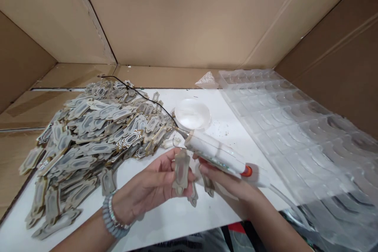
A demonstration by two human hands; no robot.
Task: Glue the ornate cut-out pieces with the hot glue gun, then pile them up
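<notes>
1. Holding a flat ornate tag point(181, 171) upright, the left hand point(147, 189) is gripping it near the surface's point(165, 220) front edge.
2. The right hand point(227, 183) is closing around a white glue tool point(220, 155), its tip pointing far-left toward the tag pile point(91, 138).
3. Clear trays point(298, 134) are lying on the right.

Grey ornate piece and white glue tool, both held above the table

The flat, scalloped grey-beige piece point(181, 171) stands upright, pinched at its edges; two similar pieces point(202, 189) hang below it. The white cylindrical tool point(220, 156) lies slanted, metal tip up-left just above the piece, orange button near its rear end
</notes>
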